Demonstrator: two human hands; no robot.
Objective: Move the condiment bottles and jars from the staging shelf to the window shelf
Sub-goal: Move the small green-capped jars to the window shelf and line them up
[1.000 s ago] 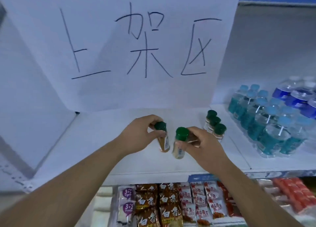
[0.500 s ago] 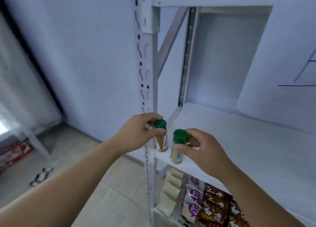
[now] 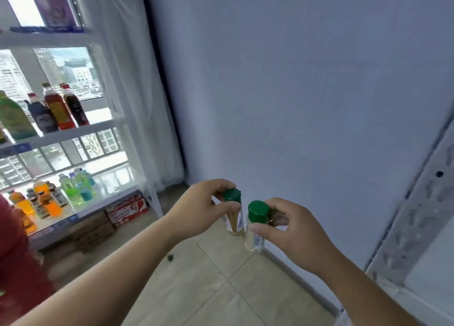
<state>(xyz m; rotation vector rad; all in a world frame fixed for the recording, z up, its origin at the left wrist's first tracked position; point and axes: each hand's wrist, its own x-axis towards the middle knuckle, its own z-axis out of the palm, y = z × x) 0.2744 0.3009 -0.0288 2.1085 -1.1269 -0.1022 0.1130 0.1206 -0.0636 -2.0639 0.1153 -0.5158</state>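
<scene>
Two small green-capped spice jars are in mid-air, one in each hand, almost touching. The left hand (image 3: 206, 203) is closed around the brown-filled jar (image 3: 234, 215) just under its cap; the right hand (image 3: 290, 230) pinches the paler jar (image 3: 255, 230) between thumb and fingers. A second ago both jars hung over the staging shelf under its handwritten sign; now the view has swung to the window shelf (image 3: 71, 131) at left, well apart, so the carry is underway. Sauce bottles (image 3: 59, 109) stand there already, bright drinks on the tier below. The jar labels are too blurred to read; one seems to show a barcode.
</scene>
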